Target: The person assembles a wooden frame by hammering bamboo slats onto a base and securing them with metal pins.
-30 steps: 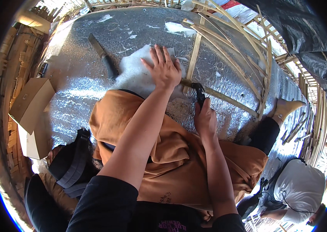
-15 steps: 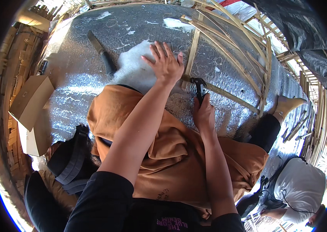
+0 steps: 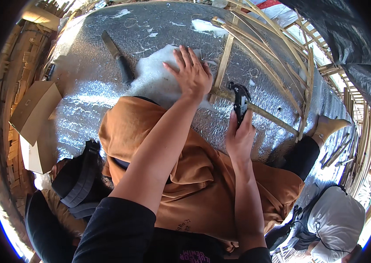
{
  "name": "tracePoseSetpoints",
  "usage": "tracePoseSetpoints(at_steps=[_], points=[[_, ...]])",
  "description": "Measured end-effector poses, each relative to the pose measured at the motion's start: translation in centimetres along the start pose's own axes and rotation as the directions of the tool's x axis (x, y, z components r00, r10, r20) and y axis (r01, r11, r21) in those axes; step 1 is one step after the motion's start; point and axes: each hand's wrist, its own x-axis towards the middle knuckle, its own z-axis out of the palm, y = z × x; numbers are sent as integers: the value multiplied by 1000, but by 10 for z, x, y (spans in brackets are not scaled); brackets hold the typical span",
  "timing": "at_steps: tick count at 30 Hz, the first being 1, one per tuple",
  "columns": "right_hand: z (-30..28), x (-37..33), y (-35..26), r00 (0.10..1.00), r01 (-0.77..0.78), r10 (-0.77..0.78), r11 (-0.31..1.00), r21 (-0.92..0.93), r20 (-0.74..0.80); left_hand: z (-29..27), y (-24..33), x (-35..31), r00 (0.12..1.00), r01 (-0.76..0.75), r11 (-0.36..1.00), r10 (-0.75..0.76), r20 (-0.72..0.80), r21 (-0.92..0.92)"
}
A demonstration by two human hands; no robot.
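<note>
My left hand lies palm down with fingers spread on a white, soft-looking sheet, close to a slat joint of the bamboo frame. Wrapped in my right hand is a black hammer-like tool with a short crosswise head. Its head is raised above the frame's lower bamboo strip, and I cannot tell whether it touches it. To the left of the white sheet, a knife with a dark handle rests on the silvery mat.
A brown cloth covers my lap, and a bare foot extends at right. An open cardboard box stands at left beside a dark strapped bag. At lower right sits another person in white. Bamboo strips lie along the right edge.
The black tool and my right hand have moved right and slightly nearer to me, lifting off the bamboo strip. My left hand remains on the white sheet. The view has shifted slightly.
</note>
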Motion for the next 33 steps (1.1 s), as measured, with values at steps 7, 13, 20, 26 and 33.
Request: tracePoseSetpoints(at_steps=[7, 13, 20, 26, 33], points=[[18, -10, 37, 979, -106, 141, 969, -221, 149, -1, 10, 3, 1000, -7, 1000, 7, 12, -1], [20, -11, 9, 1000, -11, 12, 996, 92, -1, 1, 0, -1, 1000, 0, 1000, 0, 1, 26], [17, -15, 33, 984, -67, 80, 994, -82, 159, 3, 3, 2, 999, -8, 1000, 9, -37, 11], [8, -8, 34, 983, -183, 181, 974, 135, 30, 4, 2, 0, 999, -3, 1000, 3, -37, -18], [9, -5, 32, 972, -220, 235, 875, 430, 19, 3, 2, 0, 1000, 7, 1000, -7, -11, -3]])
